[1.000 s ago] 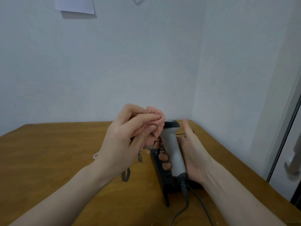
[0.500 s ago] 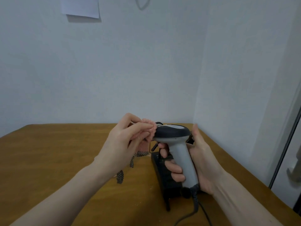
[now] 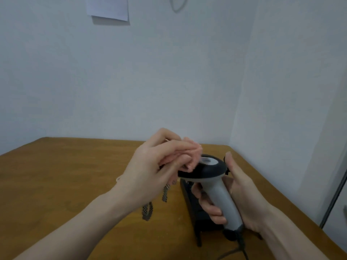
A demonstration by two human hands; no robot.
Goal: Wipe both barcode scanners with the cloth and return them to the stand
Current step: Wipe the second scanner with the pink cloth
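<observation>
1. The right hand [image 3: 242, 196] gripped the grey handle of a grey-and-black handheld barcode scanner [image 3: 212, 177], its fingers curled round the handle and the thumb held straight up beside the black head.
2. The scanner stood roughly upright in the air above a black plastic stand [image 3: 191, 209] on the brown wooden table [image 3: 65, 175], near the table's far right corner.
3. The left hand [image 3: 155, 169] held a bunched pink cloth [image 3: 195, 152] in its curled fingers and pressed it onto the left part of the scanner's black head.
4. A strip of dark checked fabric [image 3: 165, 194] hung below the left hand toward the table; whether it belonged to the cloth could not be told.
5. A black cable [image 3: 242, 246] ran from the base of the scanner's handle toward the near table edge.
6. A white sheet of paper [image 3: 108, 7] was on the pale wall above.
</observation>
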